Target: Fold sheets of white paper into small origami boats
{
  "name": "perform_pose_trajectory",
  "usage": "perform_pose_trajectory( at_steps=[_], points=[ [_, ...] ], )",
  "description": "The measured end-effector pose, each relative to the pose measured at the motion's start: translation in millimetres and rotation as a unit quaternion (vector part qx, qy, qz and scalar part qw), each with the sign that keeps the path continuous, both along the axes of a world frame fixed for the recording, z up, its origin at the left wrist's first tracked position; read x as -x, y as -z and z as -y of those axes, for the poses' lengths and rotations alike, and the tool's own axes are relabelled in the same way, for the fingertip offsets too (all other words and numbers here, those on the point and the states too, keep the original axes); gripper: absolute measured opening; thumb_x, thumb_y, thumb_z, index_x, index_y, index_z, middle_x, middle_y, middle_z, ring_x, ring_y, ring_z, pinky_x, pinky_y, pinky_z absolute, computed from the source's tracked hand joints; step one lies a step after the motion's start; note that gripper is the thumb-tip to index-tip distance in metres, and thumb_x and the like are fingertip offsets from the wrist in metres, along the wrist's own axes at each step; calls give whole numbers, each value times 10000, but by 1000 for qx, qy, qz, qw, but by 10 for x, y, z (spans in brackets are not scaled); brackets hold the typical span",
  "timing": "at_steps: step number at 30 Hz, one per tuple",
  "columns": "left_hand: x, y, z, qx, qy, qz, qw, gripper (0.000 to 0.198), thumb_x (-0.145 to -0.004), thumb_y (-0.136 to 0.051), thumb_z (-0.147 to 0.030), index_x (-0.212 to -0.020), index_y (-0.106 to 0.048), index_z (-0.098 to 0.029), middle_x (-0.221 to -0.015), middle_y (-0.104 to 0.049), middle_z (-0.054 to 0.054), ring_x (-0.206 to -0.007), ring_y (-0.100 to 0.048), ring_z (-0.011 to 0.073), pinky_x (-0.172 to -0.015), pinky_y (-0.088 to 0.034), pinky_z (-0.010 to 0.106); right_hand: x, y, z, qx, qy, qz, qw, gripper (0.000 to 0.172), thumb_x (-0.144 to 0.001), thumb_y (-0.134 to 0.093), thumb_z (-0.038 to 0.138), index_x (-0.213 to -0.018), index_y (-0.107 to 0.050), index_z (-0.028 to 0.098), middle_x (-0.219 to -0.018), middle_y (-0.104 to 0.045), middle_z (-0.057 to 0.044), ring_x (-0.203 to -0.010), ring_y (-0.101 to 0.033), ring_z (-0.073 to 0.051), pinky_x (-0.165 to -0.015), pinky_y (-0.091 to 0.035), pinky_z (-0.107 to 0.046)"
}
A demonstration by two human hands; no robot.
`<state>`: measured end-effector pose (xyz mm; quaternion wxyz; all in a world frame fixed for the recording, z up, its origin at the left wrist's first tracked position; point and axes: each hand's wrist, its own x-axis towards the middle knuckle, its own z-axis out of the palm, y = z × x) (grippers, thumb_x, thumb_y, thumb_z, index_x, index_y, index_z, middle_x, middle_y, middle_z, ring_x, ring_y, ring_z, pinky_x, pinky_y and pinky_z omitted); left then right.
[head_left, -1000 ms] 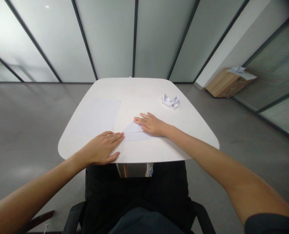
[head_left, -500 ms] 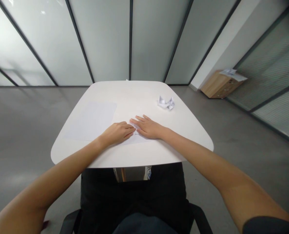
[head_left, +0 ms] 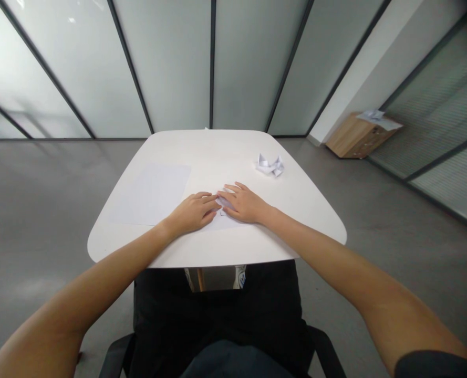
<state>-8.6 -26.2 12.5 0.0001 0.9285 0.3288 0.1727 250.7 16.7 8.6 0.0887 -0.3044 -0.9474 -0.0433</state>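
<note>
A white sheet of paper with a folded part (head_left: pixel 226 222) lies near the front edge of the table, mostly covered by my hands. My left hand (head_left: pixel 194 212) rests on its left side, fingers stretched out and thumb apart, the tips close to the other hand. From the right, my right hand (head_left: pixel 244 203) lies flat across the fold with its fingers spread. Part of the paper shows between the two hands; the rest of the fold is hidden beneath them. A second white sheet (head_left: pixel 152 191) lies flat to the left, partly behind my left forearm.
On the right of the white table (head_left: pixel 221 149) sits a folded white paper shape (head_left: pixel 270 166) with pointed ends. A wooden cabinet (head_left: pixel 361 136) with papers on top stands on the floor at the right. Frosted glass panels (head_left: pixel 178 63) rise behind the table.
The fingers of my left hand have stretched out and spread a little on the paper. My right hand has barely shifted and stays flat. The view has moved slightly.
</note>
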Motion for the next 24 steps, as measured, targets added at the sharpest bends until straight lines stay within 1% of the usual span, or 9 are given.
perform_pose_trajectory(
  at_steps=[3, 7, 9, 16, 20, 24],
  points=[
    [-2, -13, 1, 25, -8, -13, 1000, 356, -1077, -450, -338, -1359, -644, -242, -1576, -557, 88, -1469, -499, 288, -1185, -443, 501, -8, 0, 6, -3, 2, 0, 1000, 583, -1066, -440, 385, -1573, -461, 97, -1527, -598, -197, -1554, -393, -319, -1283, -228, -559],
    [-1, -10, -15, 40, -17, -38, 998, 389, -1087, -418, -376, -1402, -594, -229, -1655, -455, 119, -1507, -459, 290, -1178, -449, 501, -9, 2, 9, -3, 8, 14, 1000, 593, -1057, -452, 363, -1589, -446, 102, -1520, -604, -199, -1561, -383, -317, -1288, -213, -564],
    [3, 2, -30, 38, -17, -50, 998, 402, -1090, -407, -388, -1411, -585, -224, -1671, -428, 128, -1518, -443, 288, -1180, -445, 498, -8, 4, 10, -1, 12, 20, 1000, 594, -1055, -448, 354, -1594, -441, 104, -1532, -591, -203, -1561, -383, -316, -1292, -199, -566],
    [1, 9, -43, 29, -27, -78, 996, 425, -1087, -382, -408, -1398, -602, -218, -1675, -419, 137, -1512, -447, 294, -1162, -454, 494, -58, 2, 21, 3, 16, 37, 999, 597, -1046, -433, 304, -1612, -417, 115, -1533, -591, -201, -1551, -400, -307, -1290, -189, -573],
    [-5, -11, -25, 30, -35, -86, 995, 432, -1089, -374, -413, -1392, -612, -217, -1678, -416, 136, -1513, -447, 289, -1147, -464, 486, -153, -26, 54, 1, 9, 48, 999, 578, -1040, -426, 273, -1589, -448, 94, -1502, -615, -212, -1543, -413, -309, -1293, -176, -583],
    [-15, -31, -15, 28, -39, -86, 995, 435, -1086, -374, -407, -1385, -621, -211, -1662, -439, 144, -1500, -464, 290, -1134, -475, 473, -284, -58, 130, -8, -3, 48, 999, 572, -1038, -429, 251, -1585, -455, 86, -1506, -606, -227, -1547, -408, -304, -1296, -165, -581]
  ],
)
